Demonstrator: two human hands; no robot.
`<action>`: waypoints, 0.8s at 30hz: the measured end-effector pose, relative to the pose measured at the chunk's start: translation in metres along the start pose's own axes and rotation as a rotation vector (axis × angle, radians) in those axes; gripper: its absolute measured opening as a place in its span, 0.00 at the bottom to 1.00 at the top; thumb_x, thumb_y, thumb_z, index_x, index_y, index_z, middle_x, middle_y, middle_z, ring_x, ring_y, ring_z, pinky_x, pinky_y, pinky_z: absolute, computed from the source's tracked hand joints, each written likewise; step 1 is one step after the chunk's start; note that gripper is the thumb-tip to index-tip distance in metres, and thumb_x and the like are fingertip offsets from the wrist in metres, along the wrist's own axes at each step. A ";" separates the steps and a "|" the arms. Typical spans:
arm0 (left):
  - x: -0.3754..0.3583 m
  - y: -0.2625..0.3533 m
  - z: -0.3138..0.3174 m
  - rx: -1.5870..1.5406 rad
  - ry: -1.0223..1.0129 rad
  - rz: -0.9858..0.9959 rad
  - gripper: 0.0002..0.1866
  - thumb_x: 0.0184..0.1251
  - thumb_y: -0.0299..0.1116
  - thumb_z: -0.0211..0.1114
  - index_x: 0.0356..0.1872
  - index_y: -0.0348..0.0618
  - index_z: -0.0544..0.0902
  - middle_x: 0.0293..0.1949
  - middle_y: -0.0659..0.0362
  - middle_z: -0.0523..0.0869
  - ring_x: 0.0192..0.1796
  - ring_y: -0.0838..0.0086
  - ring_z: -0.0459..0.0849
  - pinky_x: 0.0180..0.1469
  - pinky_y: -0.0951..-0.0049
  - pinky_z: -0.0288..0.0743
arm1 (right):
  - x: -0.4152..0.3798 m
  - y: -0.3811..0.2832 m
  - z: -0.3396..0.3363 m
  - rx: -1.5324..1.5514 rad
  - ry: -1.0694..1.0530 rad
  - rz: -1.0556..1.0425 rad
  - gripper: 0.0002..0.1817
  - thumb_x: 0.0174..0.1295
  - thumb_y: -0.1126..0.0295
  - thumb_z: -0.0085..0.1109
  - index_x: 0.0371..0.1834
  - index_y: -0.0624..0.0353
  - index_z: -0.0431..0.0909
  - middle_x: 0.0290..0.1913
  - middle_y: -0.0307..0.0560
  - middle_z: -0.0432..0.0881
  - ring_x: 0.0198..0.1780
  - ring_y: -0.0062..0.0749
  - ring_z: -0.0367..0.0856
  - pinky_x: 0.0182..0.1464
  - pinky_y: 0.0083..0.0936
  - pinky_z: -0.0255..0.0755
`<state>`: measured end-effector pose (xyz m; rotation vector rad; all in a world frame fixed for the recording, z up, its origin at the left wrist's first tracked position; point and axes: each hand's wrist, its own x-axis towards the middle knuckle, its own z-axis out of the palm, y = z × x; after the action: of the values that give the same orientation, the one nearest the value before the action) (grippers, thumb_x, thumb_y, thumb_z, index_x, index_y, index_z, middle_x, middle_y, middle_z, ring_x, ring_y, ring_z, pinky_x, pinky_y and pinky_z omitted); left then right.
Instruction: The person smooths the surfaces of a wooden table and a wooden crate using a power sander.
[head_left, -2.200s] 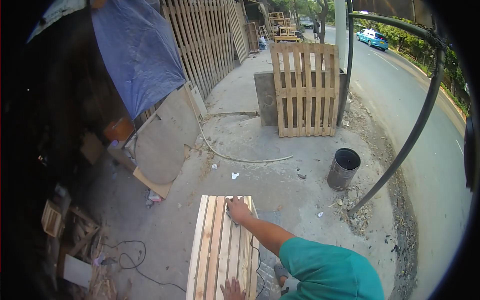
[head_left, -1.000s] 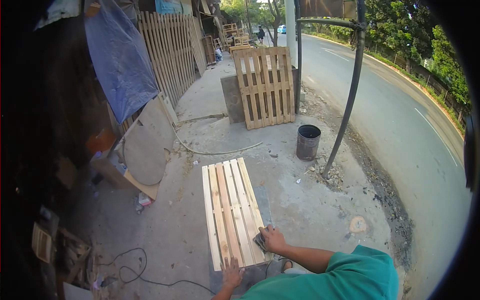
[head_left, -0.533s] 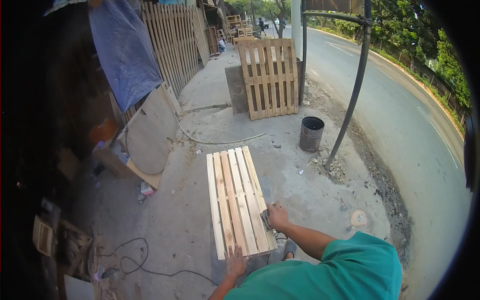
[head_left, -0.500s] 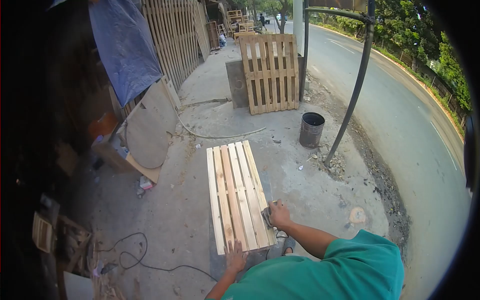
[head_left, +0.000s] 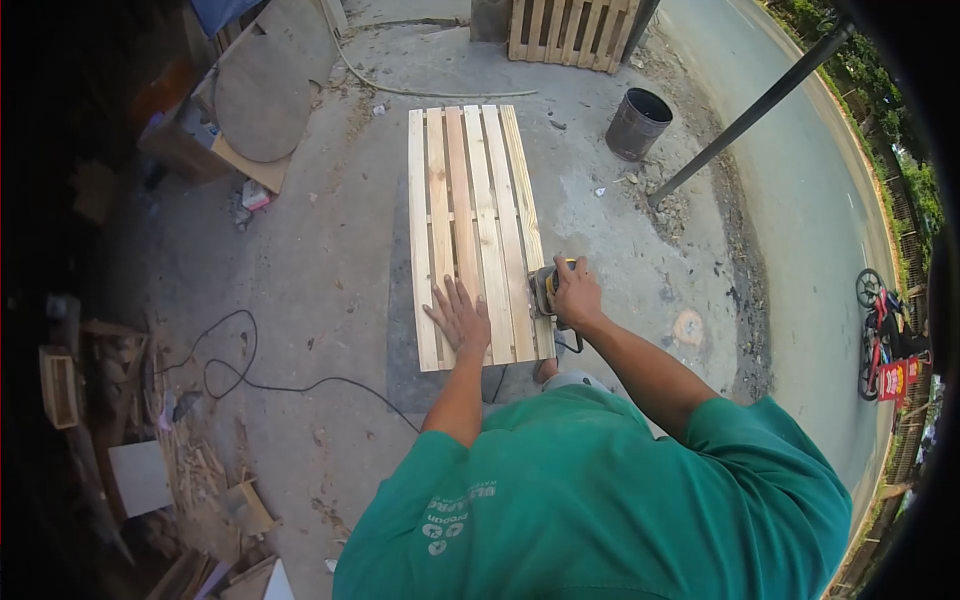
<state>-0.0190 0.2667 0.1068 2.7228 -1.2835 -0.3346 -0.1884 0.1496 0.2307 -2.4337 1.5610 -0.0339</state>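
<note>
A slatted panel of pale wood (head_left: 485, 212) stands in the middle of the view, its slats running away from me. My left hand (head_left: 461, 317) lies on the near slats with its fingers spread and holds nothing. At the panel's right edge, my right hand (head_left: 577, 293) is wrapped round a yellow and black power sander (head_left: 543, 290). The sander rests against the right outer slat, its underside hidden. A black cable shows below it.
A dark metal bucket (head_left: 638, 124) and a leaning pole (head_left: 750, 118) stand at right. Another slatted panel (head_left: 570, 32) is beyond. Wood scraps (head_left: 205, 490) lie at lower left, near a looping black cable (head_left: 290, 387). A red motorcycle (head_left: 880, 335) is on the road.
The view has tilted down. My left hand has moved forward from the panel's near end onto the slats. The sander remains at the right edge, and a motorcycle has come into view.
</note>
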 end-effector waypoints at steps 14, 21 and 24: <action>0.001 0.002 -0.004 -0.073 0.158 0.017 0.35 0.79 0.53 0.47 0.80 0.43 0.61 0.84 0.55 0.51 0.85 0.51 0.42 0.81 0.34 0.29 | 0.198 -0.035 -0.005 -0.111 0.061 -0.031 0.24 0.60 0.70 0.60 0.61 0.47 0.71 0.58 0.64 0.71 0.52 0.69 0.79 0.51 0.53 0.78; 0.005 0.005 -0.014 -0.055 0.071 -0.021 0.37 0.77 0.54 0.49 0.81 0.46 0.60 0.84 0.58 0.50 0.85 0.53 0.42 0.82 0.36 0.30 | 0.312 -0.048 -0.013 -0.197 0.019 -0.125 0.24 0.64 0.66 0.58 0.65 0.48 0.70 0.62 0.65 0.71 0.56 0.64 0.79 0.59 0.52 0.72; 0.007 0.007 -0.022 -0.055 0.018 -0.037 0.37 0.77 0.54 0.50 0.81 0.47 0.60 0.84 0.59 0.49 0.85 0.53 0.41 0.82 0.36 0.29 | 0.366 -0.052 -0.011 -0.219 0.002 -0.129 0.25 0.66 0.63 0.57 0.67 0.48 0.70 0.63 0.66 0.71 0.60 0.62 0.78 0.60 0.52 0.71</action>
<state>-0.0149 0.2570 0.1283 2.7008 -1.2025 -0.3428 0.0125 -0.1603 0.2109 -2.6997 1.4761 0.1176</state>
